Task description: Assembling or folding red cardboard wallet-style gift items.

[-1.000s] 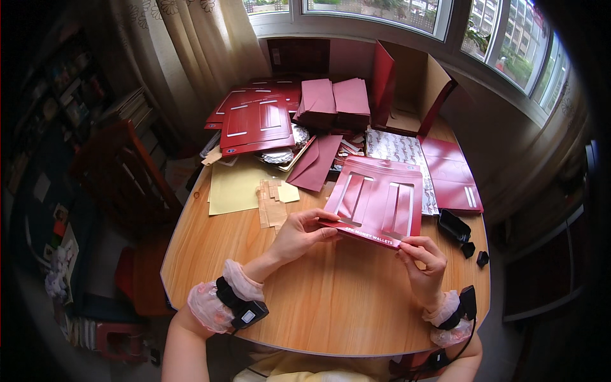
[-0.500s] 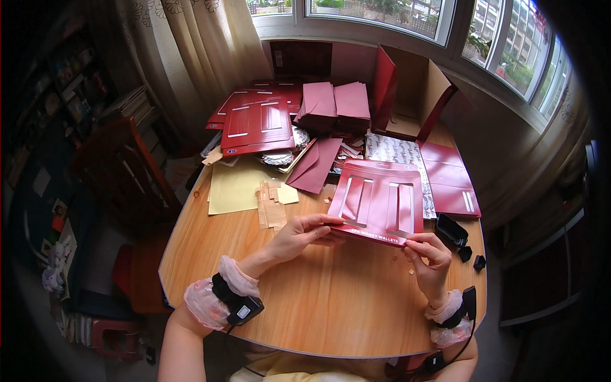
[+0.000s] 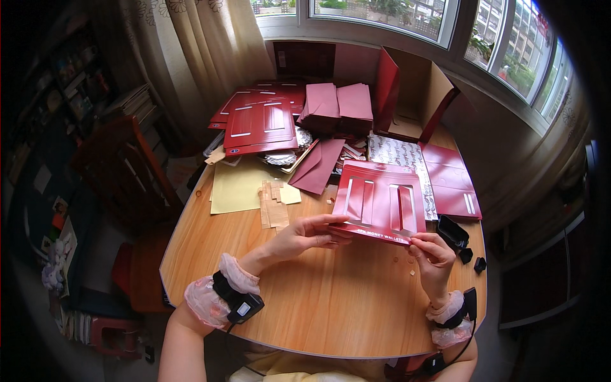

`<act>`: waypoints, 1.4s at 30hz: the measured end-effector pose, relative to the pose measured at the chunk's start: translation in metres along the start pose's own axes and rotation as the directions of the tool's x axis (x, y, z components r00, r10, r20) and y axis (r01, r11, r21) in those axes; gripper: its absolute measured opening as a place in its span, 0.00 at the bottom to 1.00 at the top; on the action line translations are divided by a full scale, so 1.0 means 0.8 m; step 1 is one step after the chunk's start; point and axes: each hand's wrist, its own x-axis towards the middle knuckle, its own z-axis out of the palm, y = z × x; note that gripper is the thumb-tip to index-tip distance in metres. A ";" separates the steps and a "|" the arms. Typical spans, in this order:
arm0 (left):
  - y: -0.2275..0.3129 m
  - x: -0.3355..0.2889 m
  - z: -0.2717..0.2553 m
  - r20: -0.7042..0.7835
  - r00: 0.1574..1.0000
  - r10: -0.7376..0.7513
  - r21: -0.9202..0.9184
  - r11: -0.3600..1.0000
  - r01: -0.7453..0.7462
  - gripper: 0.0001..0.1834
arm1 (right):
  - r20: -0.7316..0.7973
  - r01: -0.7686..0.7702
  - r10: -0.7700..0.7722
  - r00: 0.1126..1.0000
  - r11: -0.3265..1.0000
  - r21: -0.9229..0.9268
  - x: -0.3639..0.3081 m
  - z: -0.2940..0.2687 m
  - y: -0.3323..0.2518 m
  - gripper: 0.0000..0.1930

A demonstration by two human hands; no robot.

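My left hand (image 3: 312, 233) and right hand (image 3: 434, 258) clamp the lower corners of a red windowed card sleeve (image 3: 380, 197) above the wooden table (image 3: 312, 312). Beyond lie a maroon envelope (image 3: 326, 165) and patterned sheet (image 3: 396, 150); a black case (image 3: 453, 233) sits near my right.

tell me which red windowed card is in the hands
The windowed card nearest the person: the right hand pinches its near right corner, the left hand is at its near left. The similar cards lie piled at the back left.
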 end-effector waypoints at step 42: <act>0.004 -0.004 0.001 0.036 0.999 0.029 -0.105 0.994 -0.025 0.19 | -0.055 0.102 -0.101 0.993 0.995 0.014 0.000 -0.008 -0.008 0.08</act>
